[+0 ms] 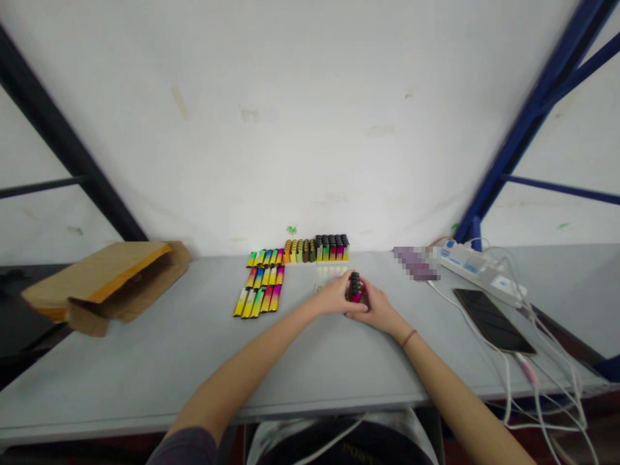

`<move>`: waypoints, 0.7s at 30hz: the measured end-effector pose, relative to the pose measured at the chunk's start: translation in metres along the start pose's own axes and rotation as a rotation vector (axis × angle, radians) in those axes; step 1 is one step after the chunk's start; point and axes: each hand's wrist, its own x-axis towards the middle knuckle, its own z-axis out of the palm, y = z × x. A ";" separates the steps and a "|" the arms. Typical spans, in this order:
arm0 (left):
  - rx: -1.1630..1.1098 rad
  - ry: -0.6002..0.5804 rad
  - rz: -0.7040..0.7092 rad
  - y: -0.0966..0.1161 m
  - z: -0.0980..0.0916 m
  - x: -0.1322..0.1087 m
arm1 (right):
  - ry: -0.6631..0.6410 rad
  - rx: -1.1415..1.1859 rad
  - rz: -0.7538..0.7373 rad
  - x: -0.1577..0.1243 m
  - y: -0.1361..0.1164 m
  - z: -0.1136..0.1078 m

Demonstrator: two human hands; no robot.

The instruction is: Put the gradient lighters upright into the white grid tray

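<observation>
Several lighters point(355, 287) with black tops and pinkish-red bodies stand upright in a short row between my two hands. My left hand point(335, 297) is closed around their left side, and my right hand point(380, 311) closes on them from the right. Fingers cover most of the bodies. Behind my hands, a block of upright lighters point(332, 250) with black tops and coloured bodies stands near the wall. Left of it is another upright group point(299, 250) in orange, yellow and dark tones. Farther left, multicoloured lighters point(256, 302) lie flat in three rows.
An open cardboard box point(101, 278) lies at the table's left. On the right are a dark phone point(494, 320), a pixelated purple object point(416, 263), a white power strip point(479, 271) and tangled white cables point(507, 381). A white wall point(310, 129) rises behind the grey table point(194, 361).
</observation>
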 end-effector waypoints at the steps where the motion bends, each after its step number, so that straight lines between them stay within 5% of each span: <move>1: -0.003 -0.001 0.015 -0.001 0.005 0.004 | 0.001 0.018 0.003 0.000 0.000 0.000; 10: -0.193 0.118 0.058 -0.006 0.007 0.010 | 0.011 0.026 0.009 0.000 0.002 0.002; 21: -0.212 -0.005 0.004 -0.011 0.009 0.010 | -0.008 -0.023 0.006 0.001 0.003 0.002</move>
